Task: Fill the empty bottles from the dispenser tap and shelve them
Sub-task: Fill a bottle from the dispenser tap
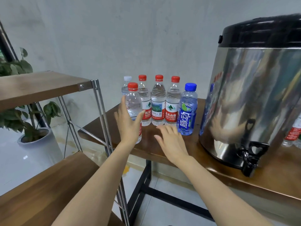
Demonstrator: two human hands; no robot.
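Left hand (128,123) seemingly cupping bottle (133,101)

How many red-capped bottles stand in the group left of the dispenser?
4. Three stand in a back row; the fourth stands in front at the left hand. Others may be hidden behind the dispenser.

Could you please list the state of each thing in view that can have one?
Front bottle: upright, capped, left hand around it.
Three red-capped bottles: upright, capped.
Blue bottle: upright, capped.
White-capped bottle: upright, capped, at the back.
Dispenser: lid on.
Tap: nothing under it.
Right hand: open, holding nothing.
Shelves: bare where visible.
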